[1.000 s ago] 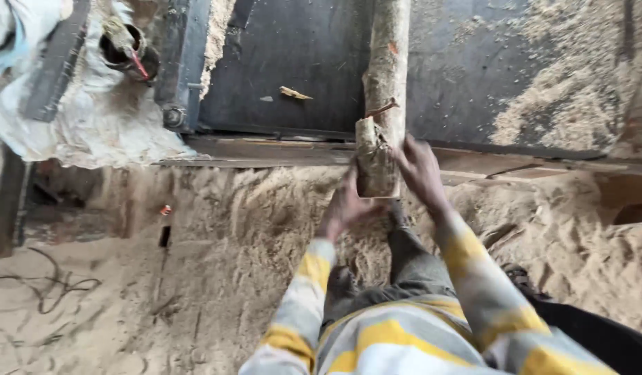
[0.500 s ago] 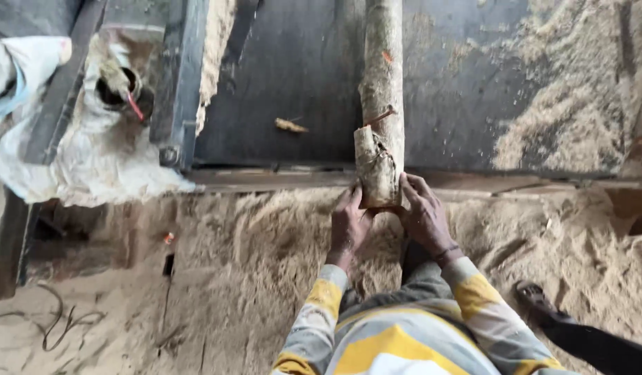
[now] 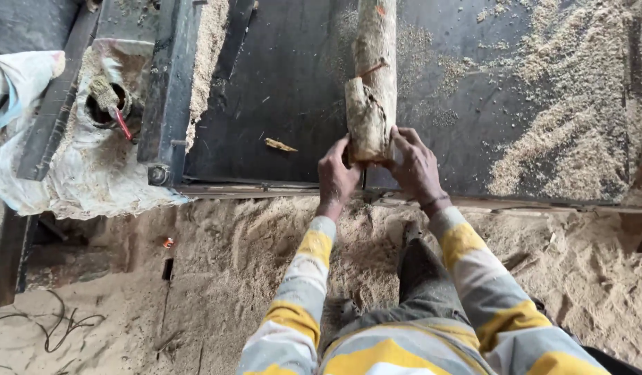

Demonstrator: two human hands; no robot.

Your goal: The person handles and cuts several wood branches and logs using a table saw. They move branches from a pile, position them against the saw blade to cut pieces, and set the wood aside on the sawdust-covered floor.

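The log lies lengthwise on the dark machine table, its rough near end at the table's front edge. The left hand and right hand clasp this end from both sides. Judging by this, the log is only placed; it appears uncut, with loose sawdust around.

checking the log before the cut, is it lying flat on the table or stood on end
Lying flat: the log stretches lengthwise along the dark table, near end gripped by both hands.

One log, two hands, perhaps one chip
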